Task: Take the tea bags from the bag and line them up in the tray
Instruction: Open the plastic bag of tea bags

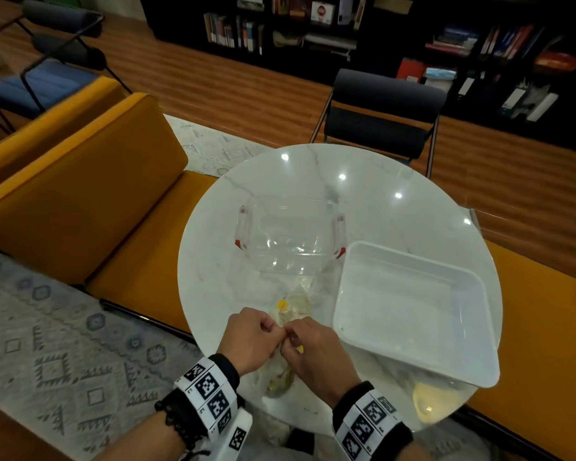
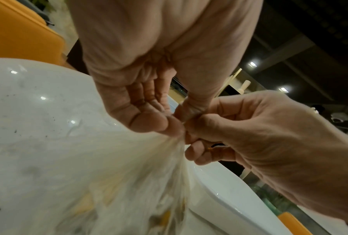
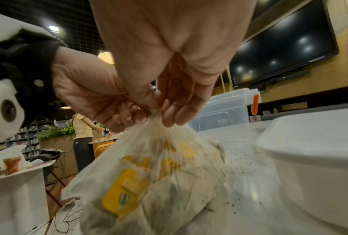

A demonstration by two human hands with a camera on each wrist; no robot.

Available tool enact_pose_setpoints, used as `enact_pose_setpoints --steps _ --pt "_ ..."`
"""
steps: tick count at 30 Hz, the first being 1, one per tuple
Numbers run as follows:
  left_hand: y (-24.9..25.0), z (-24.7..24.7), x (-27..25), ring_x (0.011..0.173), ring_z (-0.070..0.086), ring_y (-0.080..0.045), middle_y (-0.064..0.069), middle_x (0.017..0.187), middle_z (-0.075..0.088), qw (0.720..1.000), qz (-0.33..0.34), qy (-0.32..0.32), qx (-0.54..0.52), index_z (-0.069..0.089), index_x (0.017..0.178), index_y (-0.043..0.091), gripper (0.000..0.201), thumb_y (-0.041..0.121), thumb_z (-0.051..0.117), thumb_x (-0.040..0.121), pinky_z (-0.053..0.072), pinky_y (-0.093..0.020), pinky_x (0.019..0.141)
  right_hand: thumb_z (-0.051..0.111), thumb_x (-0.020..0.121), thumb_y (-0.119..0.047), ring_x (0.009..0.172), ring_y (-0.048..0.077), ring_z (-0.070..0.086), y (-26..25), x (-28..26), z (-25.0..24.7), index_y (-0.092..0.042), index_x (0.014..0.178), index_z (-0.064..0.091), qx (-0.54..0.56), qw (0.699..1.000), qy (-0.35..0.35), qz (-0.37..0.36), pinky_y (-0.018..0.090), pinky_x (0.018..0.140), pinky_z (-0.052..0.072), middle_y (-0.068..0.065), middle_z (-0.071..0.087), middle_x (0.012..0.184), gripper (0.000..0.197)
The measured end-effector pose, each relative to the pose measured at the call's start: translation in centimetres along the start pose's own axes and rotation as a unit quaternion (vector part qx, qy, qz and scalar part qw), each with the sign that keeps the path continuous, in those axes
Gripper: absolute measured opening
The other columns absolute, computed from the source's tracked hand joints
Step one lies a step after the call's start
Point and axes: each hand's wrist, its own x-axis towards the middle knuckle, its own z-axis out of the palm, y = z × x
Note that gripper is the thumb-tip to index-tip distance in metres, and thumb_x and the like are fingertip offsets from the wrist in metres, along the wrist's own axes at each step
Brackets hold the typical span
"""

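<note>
A thin clear plastic bag [image 1: 291, 307] [image 2: 116, 182] [image 3: 159, 167] full of tea bags with yellow tags [image 3: 124, 190] lies at the near edge of the round white table [image 1: 213, 234]. Both hands meet at its gathered neck. My left hand [image 1: 251, 337] [image 2: 169, 124] pinches the twisted neck between thumb and fingers. My right hand [image 1: 308, 349] [image 3: 157, 111] pinches the same knot from the other side. The white tray [image 1: 413, 314] [image 3: 309, 167] stands to the right of the bag, with nothing inside it.
A clear lidded box [image 1: 288, 237] with red clips stands behind the bag. Dark tea crumbs [image 3: 239, 171] speckle the table by the tray. Orange benches [image 1: 80, 194] flank the table and a dark chair [image 1: 383, 118] stands at its far side.
</note>
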Motion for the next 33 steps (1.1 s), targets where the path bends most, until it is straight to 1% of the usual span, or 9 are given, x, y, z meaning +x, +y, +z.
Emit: enact_pose_setpoints --steps 4,11,16,19,21,24,26,29,33 --pt "0.2 0.2 0.2 0.05 0.062 -0.006 -0.004 0.059 0.071 1.0 -0.002 -0.008 0.016 0.075 0.07 0.005 0.022 0.02 0.067 0.084 0.048 -0.012 0.052 0.052 0.079 -0.024 0.051 0.013 0.049 0.1 0.1 0.1 -0.017 0.072 0.056 -0.035 0.999 0.009 -0.027 0.022 0.049 0.038 -0.004 0.055 0.064 0.011" --pt "0.6 0.7 0.3 0.051 0.062 -0.008 -0.004 0.056 0.07 1.0 -0.021 -0.006 0.012 0.074 0.064 0.005 0.024 0.021 0.066 0.08 0.051 -0.018 0.053 0.054 0.076 -0.034 0.043 0.013 0.045 -0.3 0.2 0.1 -0.015 0.063 0.054 -0.069 0.995 0.064 -0.042 0.021 0.04 0.036 -0.004 0.052 0.056 0.023" --pt "0.6 0.4 0.6 0.048 0.057 -0.011 -0.003 0.051 0.064 0.994 -0.054 -0.042 -0.08 0.073 0.061 0.006 0.022 0.013 0.067 0.081 0.046 -0.022 0.052 0.071 0.073 -0.014 0.052 0.012 0.047 0.4 0.1 0.6 -0.014 0.071 0.058 0.0 0.997 0.08 0.004 0.022 0.049 0.041 -0.005 0.056 0.065 0.013" --pt "0.6 -0.2 0.6 0.055 0.058 -0.018 -0.01 0.057 0.063 0.985 -0.066 -0.088 -0.131 0.069 0.063 0.005 0.023 0.006 0.063 0.085 0.046 -0.025 0.054 0.066 0.076 -0.016 0.057 0.011 0.055 0.7 -0.3 0.9 -0.016 0.074 0.063 0.095 0.989 0.101 0.057 0.024 0.054 0.047 -0.008 0.061 0.067 0.004" --pt "0.5 -0.4 0.6 0.054 0.06 -0.015 -0.008 0.057 0.065 0.989 -0.048 -0.088 -0.107 0.07 0.065 0.004 0.022 0.006 0.062 0.086 0.047 -0.023 0.055 0.067 0.078 -0.016 0.06 0.01 0.06 0.7 -0.4 0.7 -0.017 0.076 0.066 0.131 0.983 0.096 0.082 0.024 0.055 0.05 -0.008 0.064 0.066 0.003" --pt "0.4 -0.1 0.7 0.051 0.063 -0.009 -0.001 0.056 0.068 0.998 0.016 -0.052 0.024 0.073 0.067 0.008 0.02 0.014 0.065 0.085 0.051 -0.019 0.055 0.065 0.081 -0.019 0.063 0.013 0.06 0.6 -0.2 -0.1 -0.018 0.081 0.067 0.116 0.99 0.027 0.075 0.026 0.058 0.05 -0.007 0.065 0.069 0.002" --pt "0.5 0.0 0.8 0.057 0.067 -0.013 -0.002 0.061 0.07 0.994 0.052 -0.034 0.093 0.072 0.07 0.01 0.018 0.019 0.064 0.085 0.056 -0.025 0.061 0.061 0.081 -0.022 0.062 0.014 0.055 0.3 0.2 -0.7 -0.017 0.08 0.065 0.062 0.997 -0.005 0.051 0.026 0.059 0.048 -0.007 0.062 0.069 0.006" --pt "0.8 0.0 0.9 0.068 0.067 -0.018 -0.002 0.068 0.071 0.987 0.081 -0.022 0.14 0.071 0.075 0.011 0.02 0.024 0.062 0.086 0.056 -0.033 0.07 0.057 0.086 -0.023 0.062 0.015 0.047 0.0 0.9 -1.2 -0.016 0.076 0.057 -0.015 0.999 -0.037 0.033 0.02 0.055 0.036 -0.007 0.053 0.069 0.012" --pt "1.1 0.2 0.9 0.072 0.067 -0.019 -0.003 0.073 0.072 0.987 0.084 -0.025 0.136 0.071 0.075 0.012 0.021 0.027 0.061 0.087 0.055 -0.031 0.071 0.061 0.084 -0.026 0.055 0.012 0.038 -0.5 1.1 -1.3 -0.02 0.07 0.046 -0.084 0.996 -0.03 0.025 0.015 0.045 0.02 -0.011 0.043 0.067 0.021"
